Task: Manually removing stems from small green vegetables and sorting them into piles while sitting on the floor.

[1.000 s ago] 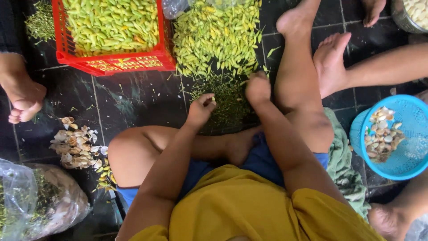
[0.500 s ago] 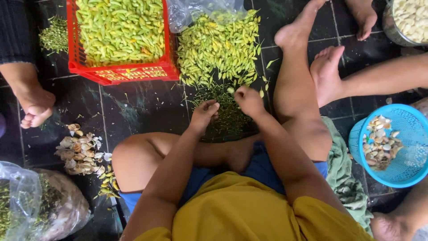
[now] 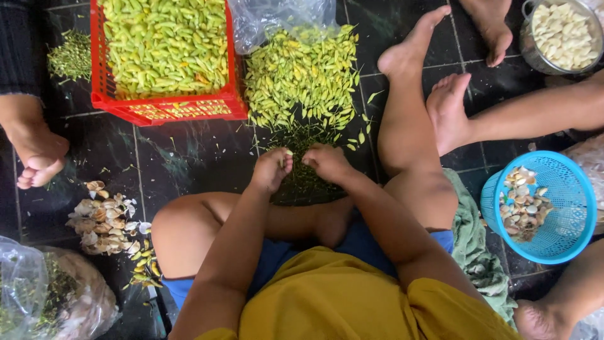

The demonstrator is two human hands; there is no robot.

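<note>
Both hands now together, one bud between them.

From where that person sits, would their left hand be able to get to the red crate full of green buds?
Probably yes. The left hand is over the dark trimmings; only bare floor tiles lie between it and the red crate, though it may need a forward lean.
</note>
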